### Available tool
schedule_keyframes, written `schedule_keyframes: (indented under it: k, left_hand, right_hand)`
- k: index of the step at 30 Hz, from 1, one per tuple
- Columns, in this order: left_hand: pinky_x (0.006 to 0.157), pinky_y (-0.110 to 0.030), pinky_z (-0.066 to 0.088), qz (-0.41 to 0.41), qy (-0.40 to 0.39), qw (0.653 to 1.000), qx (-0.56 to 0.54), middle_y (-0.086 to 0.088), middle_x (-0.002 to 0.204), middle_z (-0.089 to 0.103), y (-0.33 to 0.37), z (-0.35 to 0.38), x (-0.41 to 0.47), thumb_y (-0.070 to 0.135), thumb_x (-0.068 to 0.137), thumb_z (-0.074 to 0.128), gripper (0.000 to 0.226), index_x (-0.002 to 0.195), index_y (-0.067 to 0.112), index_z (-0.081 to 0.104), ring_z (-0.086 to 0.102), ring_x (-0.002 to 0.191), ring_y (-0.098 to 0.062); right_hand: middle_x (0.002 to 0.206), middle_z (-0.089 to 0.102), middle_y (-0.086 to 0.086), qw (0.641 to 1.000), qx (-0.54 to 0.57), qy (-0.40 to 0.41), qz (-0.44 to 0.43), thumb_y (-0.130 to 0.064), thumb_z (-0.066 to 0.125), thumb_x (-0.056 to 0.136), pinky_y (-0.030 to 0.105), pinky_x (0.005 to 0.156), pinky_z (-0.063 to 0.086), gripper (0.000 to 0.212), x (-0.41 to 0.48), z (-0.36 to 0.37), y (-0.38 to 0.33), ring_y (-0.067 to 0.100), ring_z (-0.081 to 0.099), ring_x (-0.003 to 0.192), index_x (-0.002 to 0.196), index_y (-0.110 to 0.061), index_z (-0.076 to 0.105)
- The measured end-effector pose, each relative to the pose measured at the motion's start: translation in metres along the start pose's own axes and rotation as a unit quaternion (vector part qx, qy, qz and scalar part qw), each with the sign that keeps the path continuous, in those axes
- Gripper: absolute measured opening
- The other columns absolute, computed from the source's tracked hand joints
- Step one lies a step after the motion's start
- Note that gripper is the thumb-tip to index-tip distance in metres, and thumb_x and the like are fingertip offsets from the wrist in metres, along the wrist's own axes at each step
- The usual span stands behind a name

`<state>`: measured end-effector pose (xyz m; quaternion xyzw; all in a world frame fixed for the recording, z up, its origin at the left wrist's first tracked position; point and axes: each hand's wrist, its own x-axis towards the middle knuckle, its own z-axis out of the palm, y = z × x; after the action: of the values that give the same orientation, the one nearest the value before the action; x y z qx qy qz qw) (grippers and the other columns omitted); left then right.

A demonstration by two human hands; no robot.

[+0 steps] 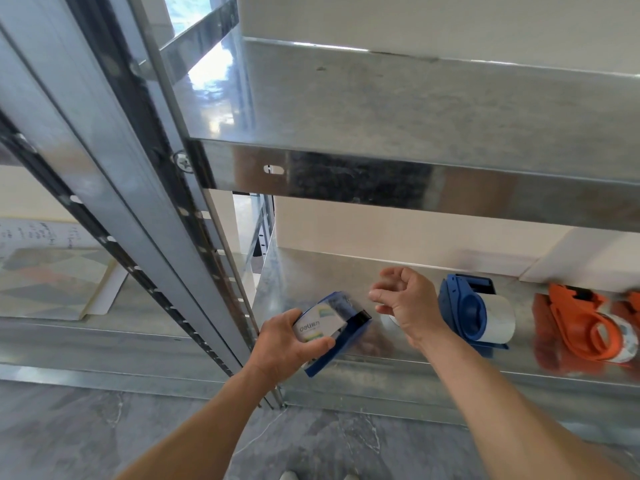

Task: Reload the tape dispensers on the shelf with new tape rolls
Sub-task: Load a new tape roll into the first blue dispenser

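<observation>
Left hand (287, 344): fingers wrapped round boxy blue plastic dispenser (351, 337) with white labelled roll, lower centre, at galvanised shelf (415, 372) edge. Right hand (405, 303): loosely curled, holding nothing. Rounded blue dispenser (464, 313) and orange dispenser (581, 327) stand lower right

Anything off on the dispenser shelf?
Nothing damaged or spilled. The left hand grips the labelled blue dispenser, which is tilted and partly past the front edge of the shelf. The orange dispenser seems to lie on its side, though it is blurred.

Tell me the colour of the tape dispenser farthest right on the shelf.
The rightmost plastic tape dispenser is orange, head view.
</observation>
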<state>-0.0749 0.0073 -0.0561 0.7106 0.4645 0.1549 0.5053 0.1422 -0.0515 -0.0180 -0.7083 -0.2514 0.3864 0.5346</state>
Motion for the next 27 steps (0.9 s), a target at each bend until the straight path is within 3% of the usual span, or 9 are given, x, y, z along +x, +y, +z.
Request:
schedule_keyframes:
  k: [3, 6, 13, 19, 23, 26, 27]
  left_hand:
    - [0.057, -0.022, 0.057, -0.001, -0.004, 1.0, 0.007, 0.002, 0.085, 0.07, 0.0, 0.0, 0.0, 0.032, 0.072, 0.087, 0.033, 0.09, 0.017, 0.063, 0.07, 0.072, -0.01]
    - [0.058, -0.02, 0.056, -0.003, -0.007, 1.0, 0.006, 0.001, 0.086, 0.07, 0.001, 0.0, -0.001, 0.031, 0.072, 0.087, 0.034, 0.091, 0.016, 0.064, 0.07, 0.073, -0.011]
    - [0.057, -0.024, 0.057, -0.013, 0.011, 1.0, -0.001, 0.0, 0.083, 0.07, 0.003, 0.004, -0.001, 0.034, 0.071, 0.087, 0.033, 0.086, 0.018, 0.063, 0.069, 0.072, -0.013]
    - [0.058, -0.031, 0.059, -0.037, 0.08, 0.995, -0.05, 0.001, 0.079, 0.071, 0.0, 0.013, -0.003, 0.037, 0.068, 0.089, 0.035, 0.085, 0.017, 0.066, 0.07, 0.072, -0.016]
    - [0.054, -0.023, 0.055, -0.04, 0.09, 0.994, -0.052, 0.001, 0.078, 0.07, 0.001, 0.012, -0.003, 0.037, 0.069, 0.088, 0.035, 0.084, 0.015, 0.064, 0.068, 0.07, -0.015]
    - [0.056, -0.028, 0.058, -0.037, 0.09, 0.994, -0.047, 0.001, 0.078, 0.069, 0.0, 0.012, -0.002, 0.038, 0.069, 0.088, 0.035, 0.084, 0.016, 0.064, 0.068, 0.071, -0.016]
    - [0.058, -0.032, 0.06, -0.038, 0.089, 0.994, -0.049, 0.001, 0.079, 0.07, -0.001, 0.012, -0.002, 0.038, 0.069, 0.088, 0.036, 0.085, 0.017, 0.064, 0.069, 0.072, -0.016]
  right_hand:
    - [0.076, 0.075, -0.003, 0.993, -0.094, 0.043, -0.063, -0.002, 0.083, 0.075, 0.025, 0.063, 0.054, 0.025, 0.005, 0.004, -0.001, 0.011, 0.071, 0.071, 0.088, -0.017, 0.068]
    - [0.072, 0.074, -0.006, 0.98, -0.149, 0.07, -0.113, -0.008, 0.085, 0.074, 0.029, 0.069, 0.059, 0.022, 0.01, 0.009, -0.005, 0.009, 0.071, 0.07, 0.079, -0.021, 0.068]
    - [0.073, 0.07, -0.015, 0.951, -0.228, 0.1, -0.183, -0.016, 0.082, 0.079, 0.026, 0.071, 0.057, 0.027, 0.012, 0.019, -0.016, 0.006, 0.068, 0.075, 0.073, -0.032, 0.062]
    - [0.076, 0.073, -0.009, 0.966, -0.187, 0.045, -0.172, -0.01, 0.081, 0.08, 0.021, 0.073, 0.057, 0.017, 0.016, 0.018, -0.022, 0.006, 0.07, 0.074, 0.084, -0.024, 0.071]
    - [0.077, 0.075, -0.008, 0.964, -0.193, -0.015, -0.18, 0.004, 0.076, 0.08, 0.021, 0.073, 0.058, 0.031, 0.01, 0.01, -0.023, 0.006, 0.072, 0.078, 0.067, -0.024, 0.07]
    - [0.087, 0.072, -0.018, 0.944, -0.258, -0.026, -0.202, 0.003, 0.076, 0.078, 0.007, 0.078, 0.047, 0.041, 0.002, 0.008, -0.015, -0.005, 0.068, 0.087, 0.06, -0.032, 0.064]
    - [0.09, 0.071, -0.021, 0.934, -0.283, -0.022, -0.219, 0.001, 0.078, 0.077, 0.009, 0.081, 0.046, 0.043, 0.0, 0.008, -0.011, -0.005, 0.066, 0.092, 0.06, -0.035, 0.063]
